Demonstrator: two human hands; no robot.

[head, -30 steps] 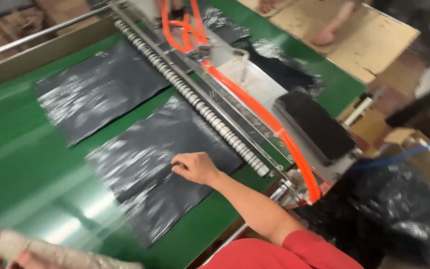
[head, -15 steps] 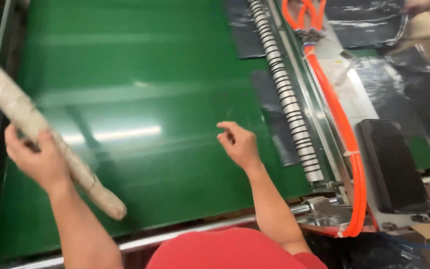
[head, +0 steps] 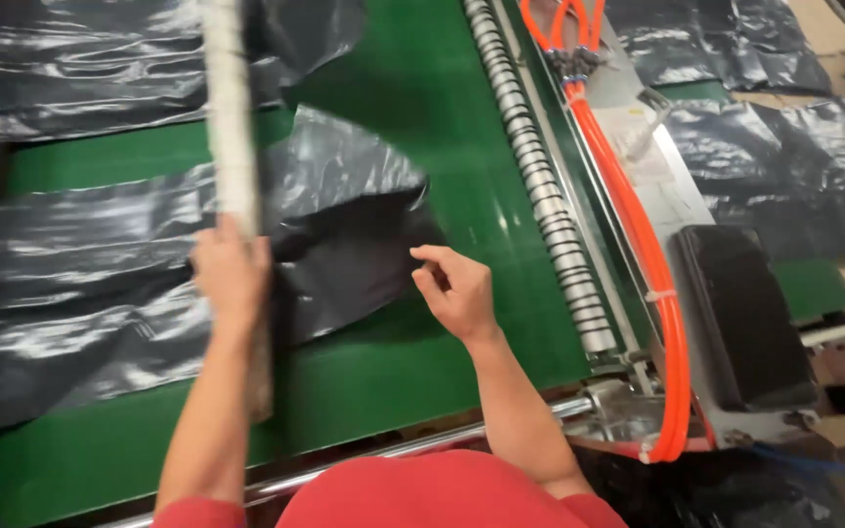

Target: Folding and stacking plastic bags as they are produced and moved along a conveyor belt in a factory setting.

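Head view showed the left hand (head: pixel 230 277) clenched around a long pale wrapped rod (head: pixel 230 147), which ran up and away from the fingers over the glossy black plastic sheet (head: pixel 80 284). The right hand (head: pixel 457 291) hovered loosely curled, grasping nothing, its fingertips just beside the sheet's dark edge, possibly touching it; blur hid that. Beyond those fingers lay bare green belt (head: pixel 471 156), then 1 ribbed roller (head: pixel 540 186) and orange hoses (head: pixel 638 235).
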